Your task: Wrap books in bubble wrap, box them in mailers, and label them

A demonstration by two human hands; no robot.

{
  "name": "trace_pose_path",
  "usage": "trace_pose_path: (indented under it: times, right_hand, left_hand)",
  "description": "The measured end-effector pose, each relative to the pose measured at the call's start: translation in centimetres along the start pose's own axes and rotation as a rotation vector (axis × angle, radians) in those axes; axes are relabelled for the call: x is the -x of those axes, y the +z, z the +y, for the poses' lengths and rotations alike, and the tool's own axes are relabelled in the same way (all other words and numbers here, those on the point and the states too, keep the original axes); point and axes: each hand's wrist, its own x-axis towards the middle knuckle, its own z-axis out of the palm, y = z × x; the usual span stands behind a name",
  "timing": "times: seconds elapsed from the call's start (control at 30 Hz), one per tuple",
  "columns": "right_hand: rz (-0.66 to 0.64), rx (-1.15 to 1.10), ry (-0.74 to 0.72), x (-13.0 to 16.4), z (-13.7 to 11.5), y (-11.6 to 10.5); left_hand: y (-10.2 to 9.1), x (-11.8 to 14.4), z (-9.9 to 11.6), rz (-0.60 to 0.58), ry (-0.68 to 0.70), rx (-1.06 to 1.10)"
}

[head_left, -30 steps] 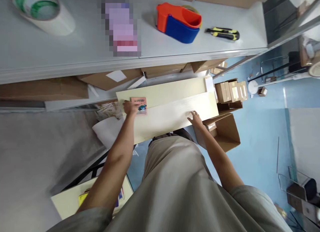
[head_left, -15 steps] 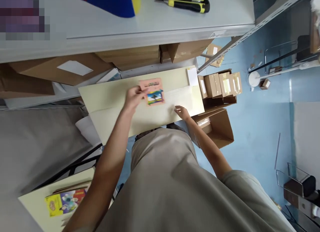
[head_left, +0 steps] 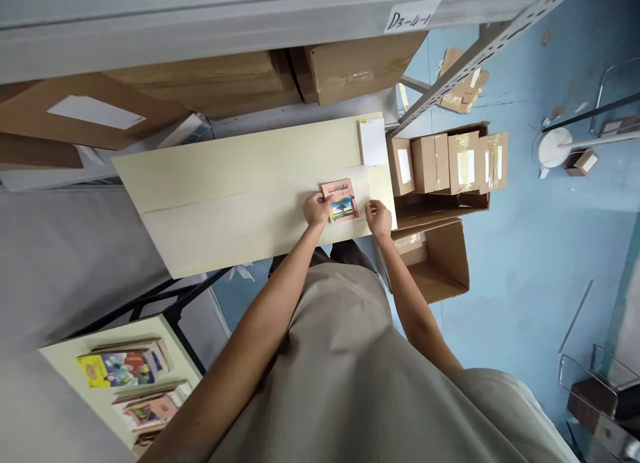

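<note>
On the cream board (head_left: 240,190), left hand (head_left: 317,210) has carried the booklet (head_left: 340,200) rightward; right hand (head_left: 379,218) seemingly open beside it.

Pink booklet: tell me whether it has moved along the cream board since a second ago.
Yes. The pink booklet has gone from the cream board's left end to its right end, near the white label.

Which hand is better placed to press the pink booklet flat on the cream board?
Left, probably. The left hand already grips the pink booklet at its edge on the cream board; the right hand sits just beside it, apparently not touching.
</note>
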Motion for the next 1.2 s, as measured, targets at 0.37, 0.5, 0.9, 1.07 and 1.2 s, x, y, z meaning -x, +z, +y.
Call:
trace_pose_path:
  times: [0.37, 0.5, 0.9, 1.07, 1.2]
  right_hand:
    - [0.058, 0.137, 0.021, -3.3, -1.7, -0.2]
    - [0.059, 0.103, 0.018, -3.0, -1.8, -1.5]
    - [-0.243, 0.059, -0.265, 1.3, -8.2, 4.5]
    - [-0.295, 0.177, -0.266, 1.5, -8.4, 6.5]
    - [-0.369, 0.130, -0.373, 0.8, -6.9, 4.8]
  left_hand:
    - [0.3, -0.8, -1.5, -0.015, 0.039, 0.103]
    - [0.3, -0.8, -2.2, 0.042, 0.004, 0.054]
    - [-1.0, 0.5, -2.7, 0.083, 0.134, 0.145]
    - [-0.9, 1.1, -2.9, 0.116, 0.121, 0.090]
    - [-0.1, 1.2, -2.5, 0.185, 0.078, 0.058]
